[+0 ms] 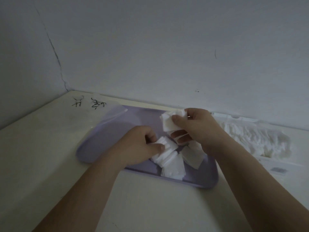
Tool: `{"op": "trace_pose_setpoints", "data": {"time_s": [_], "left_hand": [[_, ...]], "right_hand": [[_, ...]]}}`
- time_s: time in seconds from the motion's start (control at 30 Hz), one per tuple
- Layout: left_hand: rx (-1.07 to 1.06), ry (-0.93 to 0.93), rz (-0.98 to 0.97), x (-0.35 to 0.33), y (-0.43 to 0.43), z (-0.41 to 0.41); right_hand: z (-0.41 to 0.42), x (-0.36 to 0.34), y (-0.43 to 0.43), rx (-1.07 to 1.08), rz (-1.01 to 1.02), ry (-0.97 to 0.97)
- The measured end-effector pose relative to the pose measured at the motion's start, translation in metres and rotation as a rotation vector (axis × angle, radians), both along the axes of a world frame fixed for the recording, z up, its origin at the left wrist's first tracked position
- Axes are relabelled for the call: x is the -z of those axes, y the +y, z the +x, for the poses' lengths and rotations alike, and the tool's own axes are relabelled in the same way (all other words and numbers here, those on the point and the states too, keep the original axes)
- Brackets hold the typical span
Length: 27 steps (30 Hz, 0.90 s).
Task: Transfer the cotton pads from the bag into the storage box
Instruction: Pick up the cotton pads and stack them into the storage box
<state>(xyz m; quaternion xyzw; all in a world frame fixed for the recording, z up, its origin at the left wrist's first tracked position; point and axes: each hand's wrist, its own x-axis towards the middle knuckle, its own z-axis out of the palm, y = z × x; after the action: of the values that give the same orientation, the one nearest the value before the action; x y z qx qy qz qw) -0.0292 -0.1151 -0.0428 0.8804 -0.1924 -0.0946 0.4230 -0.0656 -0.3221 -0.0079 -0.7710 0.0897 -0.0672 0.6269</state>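
A shallow lilac storage box (197,180) lies on a cream table. White square cotton pads (172,166) lie in loose stacks inside it. My left hand (138,146) pinches a small stack of pads (164,144) at the box's middle. My right hand (199,126) is raised above the box's far side and grips another bunch of pads (168,123). To the right lies the clear bag (257,139), holding a long row of white pads.
A translucent lilac lid (103,131) rests against the box's left side. Black scribbles (88,102) mark the table near the back left corner. A grey-white wall rises right behind the table. A small grey label (278,169) shows on the bag's near edge.
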Motion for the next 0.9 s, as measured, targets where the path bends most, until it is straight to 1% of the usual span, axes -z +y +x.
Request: {"op": "trace_pose_setpoints", "data": {"time_s": [0.07, 0.17, 0.23, 0.3, 0.37, 0.43, 0.5, 0.57, 0.67, 0.7, 0.73, 0.77, 0.8, 0.83, 0.87, 0.9], "left_hand": [[-0.028, -0.028, -0.089, -0.006, 0.002, -0.001], [-0.108, -0.064, -0.354, -0.016, 0.003, -0.001], [-0.085, 0.019, -0.578, -0.021, 0.001, -0.001], [-0.009, 0.099, -0.705, -0.022, -0.002, -0.003], [0.014, 0.083, -0.693, -0.02, -0.005, -0.008], [-0.029, 0.061, -0.675, -0.017, -0.008, -0.008], [-0.09, 0.065, -0.683, -0.016, -0.009, -0.007], [-0.109, 0.055, -0.672, -0.016, -0.01, -0.007], [-0.124, 0.025, -0.671, -0.018, -0.014, -0.013], [-0.148, -0.001, -0.643, -0.017, -0.016, -0.013], [-0.185, -0.048, -0.566, -0.015, -0.016, -0.011], [-0.217, -0.107, -0.421, -0.012, -0.015, -0.007], [-0.221, -0.159, -0.234, -0.008, -0.013, -0.005], [-0.183, -0.191, -0.038, -0.005, -0.012, -0.005], [-0.126, -0.2, 0.115, -0.001, -0.01, -0.005], [-0.078, -0.181, 0.207, 0.001, -0.01, -0.007]], "right_hand": [[0.001, 0.002, -0.002, 0.035, -0.021, -0.012], [0.002, 0.002, -0.006, 0.059, -0.068, -0.027], [0.001, 0.0, -0.006, 0.022, -0.082, -0.019], [-0.001, -0.001, -0.003, -0.09, -0.032, 0.016], [-0.006, -0.005, 0.003, -0.26, 0.046, 0.077], [-0.009, -0.008, 0.006, -0.351, 0.114, 0.11], [-0.008, -0.01, 0.006, -0.343, 0.154, 0.114], [-0.007, -0.012, 0.005, -0.344, 0.189, 0.111], [-0.009, -0.011, 0.006, -0.383, 0.142, 0.096], [-0.009, -0.009, 0.005, -0.364, 0.133, 0.084], [-0.008, -0.007, 0.005, -0.318, 0.135, 0.071], [-0.006, -0.005, 0.004, -0.251, 0.139, 0.055], [-0.003, -0.003, 0.002, -0.176, 0.137, 0.04], [-0.001, -0.002, -0.002, -0.108, 0.131, 0.028], [0.0, -0.002, -0.004, -0.064, 0.125, 0.025], [0.002, -0.002, -0.006, -0.044, 0.124, 0.03]]}}
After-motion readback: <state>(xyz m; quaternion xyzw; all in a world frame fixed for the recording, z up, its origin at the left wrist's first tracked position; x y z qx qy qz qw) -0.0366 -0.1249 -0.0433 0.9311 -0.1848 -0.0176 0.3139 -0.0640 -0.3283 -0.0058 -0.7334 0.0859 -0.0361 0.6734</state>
